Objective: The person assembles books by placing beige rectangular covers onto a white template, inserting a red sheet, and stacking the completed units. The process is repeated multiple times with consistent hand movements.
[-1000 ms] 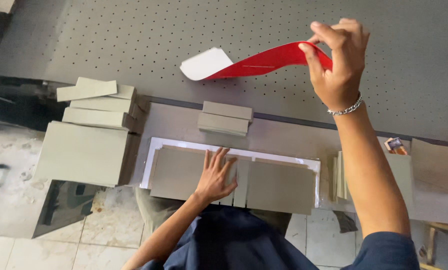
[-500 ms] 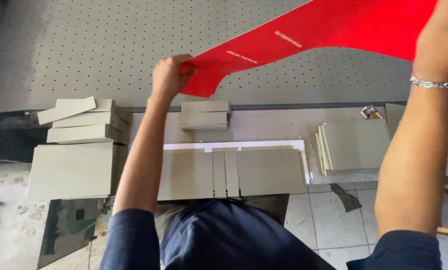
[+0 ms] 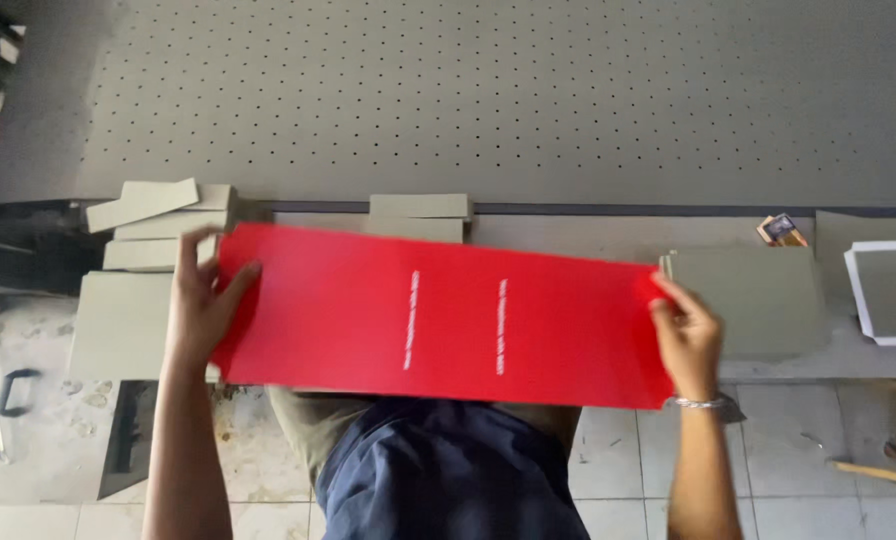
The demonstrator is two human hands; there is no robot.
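Positioning step, by the look of it: you hold the long red rectangular paper sheet with 2 white print lines (image 3: 438, 315) flat and level over the near edge of the grey perforated table (image 3: 528, 90). Left hand (image 3: 200, 305) pinches the sheet's left end, thumb on top; right hand (image 3: 688, 335) pinches the right end likewise. Grey cardboard pieces stacked at left (image 3: 133, 260), 1 small stack at far centre (image 3: 420, 208), grey board at right (image 3: 753, 300). Next move likely calls for squaring both ends before lowering evenly.
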